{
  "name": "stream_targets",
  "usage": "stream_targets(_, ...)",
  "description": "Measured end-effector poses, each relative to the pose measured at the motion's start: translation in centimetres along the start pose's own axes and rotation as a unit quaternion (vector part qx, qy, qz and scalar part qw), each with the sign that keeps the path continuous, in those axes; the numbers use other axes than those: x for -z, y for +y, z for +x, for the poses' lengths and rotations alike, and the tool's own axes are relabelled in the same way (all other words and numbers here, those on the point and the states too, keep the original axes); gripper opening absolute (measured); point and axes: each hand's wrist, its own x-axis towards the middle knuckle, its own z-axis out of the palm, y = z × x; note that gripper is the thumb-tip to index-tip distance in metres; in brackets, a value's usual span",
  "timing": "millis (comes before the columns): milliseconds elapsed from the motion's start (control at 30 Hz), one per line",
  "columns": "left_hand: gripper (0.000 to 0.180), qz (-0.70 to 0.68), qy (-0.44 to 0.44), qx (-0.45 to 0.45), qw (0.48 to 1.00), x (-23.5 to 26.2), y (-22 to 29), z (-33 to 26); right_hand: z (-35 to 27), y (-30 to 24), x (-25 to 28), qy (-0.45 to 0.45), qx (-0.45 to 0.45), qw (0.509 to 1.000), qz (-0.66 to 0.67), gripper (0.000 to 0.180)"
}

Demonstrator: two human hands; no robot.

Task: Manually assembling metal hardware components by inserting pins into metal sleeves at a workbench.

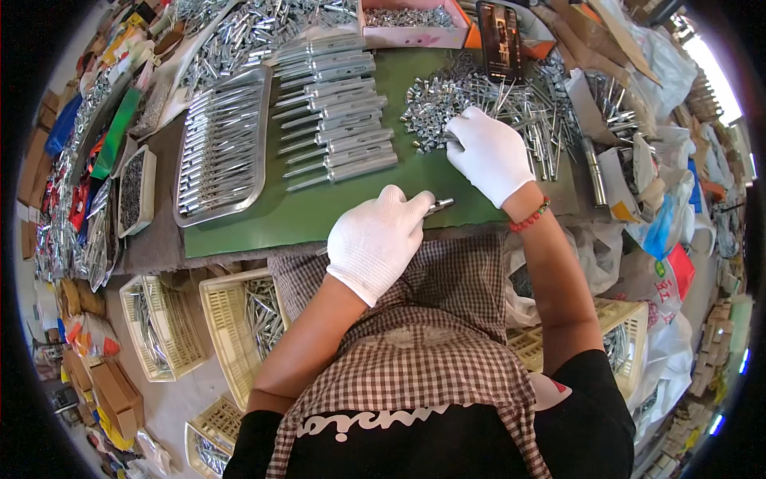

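Gloved hands at work over a green tabletop [263, 215] crowded with metal fittings. From my remote seat I see the left hand [375, 239], in a white glove, curled shut around a slim metal piece [439, 205] whose tip pokes out to the right, long axis running left to right, near the tabletop's near edge. The right hand [488, 153] lies farther off and to the right, fingers bent down into a heap of small silver parts [435, 104] — whether it is pinching one I cannot tell, since the glove hides the fingertips. The heap sits just beyond that hand, so the right is the nearer. Finished bolts [335, 120] line up in rows at the left — most of the held piece is covered.
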Motion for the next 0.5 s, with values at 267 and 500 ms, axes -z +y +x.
stream_targets(267,0.018,0.005,-0.008,0.0,1.0,0.2,0.2,-0.2,0.2,0.3,0.3,-0.04,0.004,0.999,0.009,0.016)
stream_targets(500,0.018,0.007,0.004,-0.002,1.0,0.1,0.0,-0.4,-2.1,1.4,3.3,-0.001,-0.073,0.997,-0.027,0.017)
